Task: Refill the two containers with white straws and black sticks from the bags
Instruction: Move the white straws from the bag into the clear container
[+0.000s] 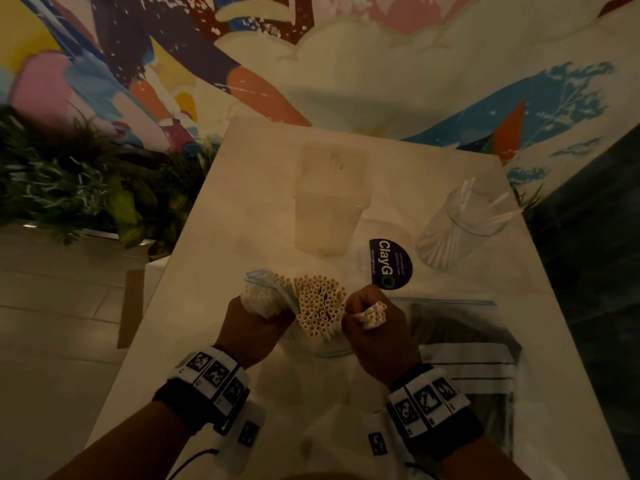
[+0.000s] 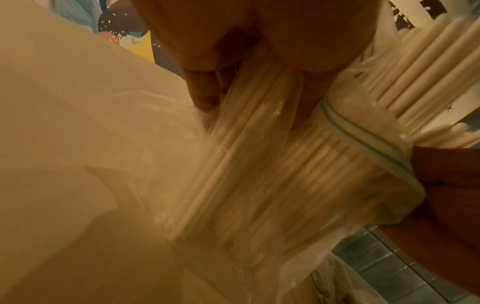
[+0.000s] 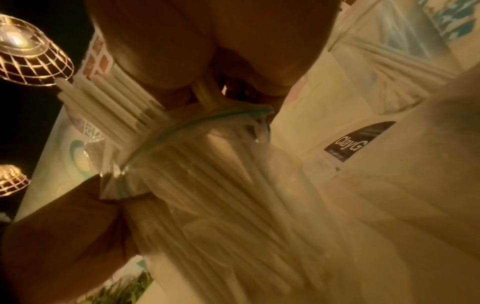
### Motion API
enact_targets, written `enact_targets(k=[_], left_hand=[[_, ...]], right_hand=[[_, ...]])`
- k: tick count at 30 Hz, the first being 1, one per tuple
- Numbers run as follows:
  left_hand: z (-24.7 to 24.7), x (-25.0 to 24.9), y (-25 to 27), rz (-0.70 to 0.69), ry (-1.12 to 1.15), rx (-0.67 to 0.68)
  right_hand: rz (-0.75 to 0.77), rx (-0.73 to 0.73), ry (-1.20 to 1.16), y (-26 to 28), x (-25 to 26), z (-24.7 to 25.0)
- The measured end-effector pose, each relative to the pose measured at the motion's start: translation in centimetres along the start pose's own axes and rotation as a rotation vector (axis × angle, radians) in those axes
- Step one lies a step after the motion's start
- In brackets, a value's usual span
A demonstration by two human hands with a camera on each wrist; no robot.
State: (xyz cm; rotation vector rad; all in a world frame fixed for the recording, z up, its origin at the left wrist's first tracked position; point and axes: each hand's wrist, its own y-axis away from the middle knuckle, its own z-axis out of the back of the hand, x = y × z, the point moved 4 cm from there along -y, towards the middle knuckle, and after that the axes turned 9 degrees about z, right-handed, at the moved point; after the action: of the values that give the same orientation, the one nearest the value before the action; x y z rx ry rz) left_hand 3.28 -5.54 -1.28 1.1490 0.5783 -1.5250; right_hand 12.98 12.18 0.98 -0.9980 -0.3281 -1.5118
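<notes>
A clear zip bag (image 1: 266, 292) full of white straws (image 1: 320, 304) stands upright over the near middle of the table, open ends facing up. My left hand (image 1: 258, 323) grips the bag and the straws inside it from the left; the left wrist view shows its fingers (image 2: 205, 88) curled on the plastic (image 2: 259, 174). My right hand (image 1: 377, 329) holds a small bundle of straws (image 1: 372, 315) at the bag's mouth. A clear container (image 1: 464, 225) with a few white straws stands at the far right. A frosted container (image 1: 329, 199) stands farther back. The bag of black sticks (image 1: 460, 341) lies flat at the right.
A dark round ClayGo sticker (image 1: 389, 263) sits on the white table (image 1: 242, 209) between the containers and my hands. Green plants (image 1: 79, 181) line the table's left side, above a tiled floor. A painted wall rises behind the table's far edge.
</notes>
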Motion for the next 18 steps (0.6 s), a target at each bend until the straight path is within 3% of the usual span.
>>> enact_targets(k=[5,11,18], left_hand=[[0.0,0.4,0.2,-0.029,0.020,0.005],[-0.2,0.6,0.1,-0.067,0.066,0.011],[-0.1,1.5,-0.4,-0.090,0.044,0.048]], right_hand=[[0.031,-0.111,-0.107,-0.3,0.7,0.7],[-0.094,-0.181,-0.422,-0.3,2.1,1.0],[-0.062,-0.274,-0.642,-1.3,5.2,3.6]])
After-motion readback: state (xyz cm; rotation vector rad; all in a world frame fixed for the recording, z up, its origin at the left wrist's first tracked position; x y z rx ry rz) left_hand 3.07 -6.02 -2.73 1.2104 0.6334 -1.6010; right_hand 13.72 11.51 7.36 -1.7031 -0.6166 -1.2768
